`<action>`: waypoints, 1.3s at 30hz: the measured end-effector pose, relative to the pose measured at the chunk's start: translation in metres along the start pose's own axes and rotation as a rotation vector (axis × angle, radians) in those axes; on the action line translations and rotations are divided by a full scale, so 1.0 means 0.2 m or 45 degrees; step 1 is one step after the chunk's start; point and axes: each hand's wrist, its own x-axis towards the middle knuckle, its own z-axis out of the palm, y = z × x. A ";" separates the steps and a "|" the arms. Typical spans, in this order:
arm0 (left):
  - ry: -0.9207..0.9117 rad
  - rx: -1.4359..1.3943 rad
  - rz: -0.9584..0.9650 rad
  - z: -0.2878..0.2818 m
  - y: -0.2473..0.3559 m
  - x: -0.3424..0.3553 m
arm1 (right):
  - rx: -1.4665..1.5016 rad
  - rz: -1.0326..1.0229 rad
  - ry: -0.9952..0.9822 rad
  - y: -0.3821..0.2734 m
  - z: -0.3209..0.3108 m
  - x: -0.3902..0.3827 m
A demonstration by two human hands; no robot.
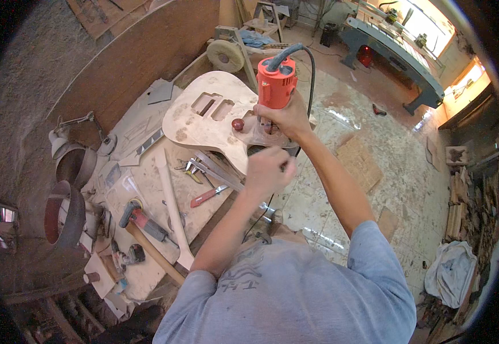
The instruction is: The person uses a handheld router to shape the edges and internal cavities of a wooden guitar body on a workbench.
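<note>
My right hand [286, 118] is wrapped round the lower part of a red router [276, 83], which stands upright on a pale wooden guitar body [189, 117]. The router's round red knob [238, 124] sits to the left of that hand, and a dark cable leaves its top. Rectangular cavities are cut into the guitar body. My left hand [269, 170] is a little blurred, its fingers curled, just in front of the router by the guitar body's near edge. Whether anything is inside those fingers is hidden.
On the workbench [146, 172] lie a guitar neck [172, 206], a red-handled knife [208, 196], pliers [192, 171], a red and black power tool [145, 222] and a drill [128, 256]. A lamp [60, 143] stands left. A long machine table [395, 60] is at the far right.
</note>
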 end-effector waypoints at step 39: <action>-0.224 0.030 -0.251 -0.15 -0.44 0.14 | -0.153 0.086 0.267 -0.12 0.07 -0.04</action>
